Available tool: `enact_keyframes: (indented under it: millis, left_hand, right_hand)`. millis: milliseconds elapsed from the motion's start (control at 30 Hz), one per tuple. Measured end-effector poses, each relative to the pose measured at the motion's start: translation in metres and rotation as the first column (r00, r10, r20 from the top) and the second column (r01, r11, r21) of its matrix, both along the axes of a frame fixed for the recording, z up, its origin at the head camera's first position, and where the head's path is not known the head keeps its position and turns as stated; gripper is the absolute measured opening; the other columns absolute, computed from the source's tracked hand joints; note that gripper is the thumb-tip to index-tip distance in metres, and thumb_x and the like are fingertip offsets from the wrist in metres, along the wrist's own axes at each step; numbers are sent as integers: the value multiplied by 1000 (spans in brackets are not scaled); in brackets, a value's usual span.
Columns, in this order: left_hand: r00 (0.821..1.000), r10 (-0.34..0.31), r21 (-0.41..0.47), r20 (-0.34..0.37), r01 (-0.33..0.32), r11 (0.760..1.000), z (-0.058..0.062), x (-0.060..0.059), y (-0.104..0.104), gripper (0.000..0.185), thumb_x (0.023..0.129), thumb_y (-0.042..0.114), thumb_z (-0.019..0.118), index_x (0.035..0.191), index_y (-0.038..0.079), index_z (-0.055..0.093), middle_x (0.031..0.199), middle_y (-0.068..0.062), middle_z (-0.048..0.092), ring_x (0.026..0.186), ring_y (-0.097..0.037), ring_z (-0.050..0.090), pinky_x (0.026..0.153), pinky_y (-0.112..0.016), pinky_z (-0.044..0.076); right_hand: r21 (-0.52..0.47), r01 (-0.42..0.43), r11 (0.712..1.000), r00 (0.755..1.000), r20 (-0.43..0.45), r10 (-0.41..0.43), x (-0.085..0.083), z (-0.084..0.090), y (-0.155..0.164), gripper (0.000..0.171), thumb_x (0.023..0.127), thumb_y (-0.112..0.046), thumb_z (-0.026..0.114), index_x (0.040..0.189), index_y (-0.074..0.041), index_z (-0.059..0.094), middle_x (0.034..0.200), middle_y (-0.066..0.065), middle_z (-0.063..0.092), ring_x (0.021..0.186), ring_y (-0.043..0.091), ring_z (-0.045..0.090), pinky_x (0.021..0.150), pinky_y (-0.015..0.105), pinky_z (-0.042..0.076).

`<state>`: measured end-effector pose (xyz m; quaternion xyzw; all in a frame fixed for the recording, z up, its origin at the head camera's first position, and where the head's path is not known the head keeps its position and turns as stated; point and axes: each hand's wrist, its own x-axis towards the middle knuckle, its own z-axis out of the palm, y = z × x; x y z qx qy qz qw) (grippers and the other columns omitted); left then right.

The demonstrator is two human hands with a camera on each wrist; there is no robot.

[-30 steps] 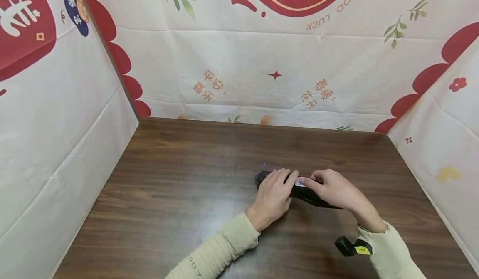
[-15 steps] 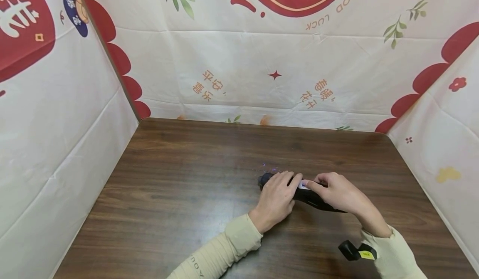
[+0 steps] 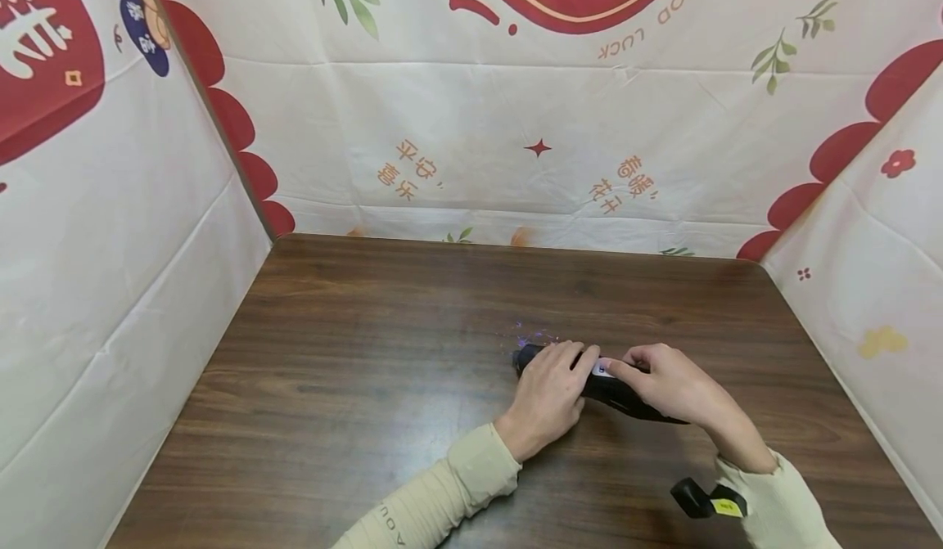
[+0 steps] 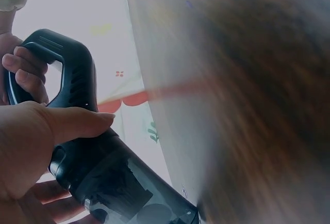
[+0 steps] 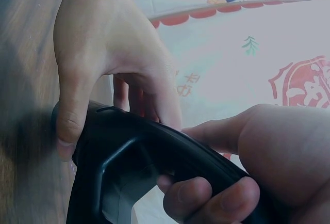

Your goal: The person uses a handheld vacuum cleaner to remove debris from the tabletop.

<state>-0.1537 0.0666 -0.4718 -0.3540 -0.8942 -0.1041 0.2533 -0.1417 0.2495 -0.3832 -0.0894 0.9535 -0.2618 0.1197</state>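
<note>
A black handheld vacuum cleaner [image 3: 626,400] lies low over the brown table, its nozzle end pointing left. My left hand [image 3: 548,389] grips its body near the front, thumb on one side and fingers on the other. Behind it, my right hand [image 3: 669,381] holds the looped handle, with the thumb by a small light-coloured panel [image 3: 602,367] on top. In the left wrist view the clear dust cup [image 4: 129,193] shows below the left thumb. Tiny purple bits [image 3: 536,337] are scattered on the table beside the nozzle; the left hand covers the vacuum's middle.
The wooden table [image 3: 354,385] has a far edge that meets a white printed cloth [image 3: 471,115]. More cloth hangs along the left and right sides. A black device with a yellow label [image 3: 709,500] sits by the right sleeve.
Both hands have drawn the vacuum slightly to the right and towards the person. More of the purple bits show beyond the nozzle now.
</note>
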Motion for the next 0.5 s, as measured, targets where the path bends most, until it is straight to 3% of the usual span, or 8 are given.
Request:
enact_keyframes:
  millis: [500]
  left_hand:
    - [1000, -11, -31, -3, 11, 999, 0, 3, 7, 63, 76, 29, 82, 132, 16, 56, 120, 1, 63, 115, -14, 60, 101, -30, 49]
  right_hand:
    - [-45, 45, 998, 998, 41, -43, 9, -4, 10, 43, 100, -45, 53, 74, -12, 61, 58, -7, 41, 50, 8, 39, 45, 25, 34]
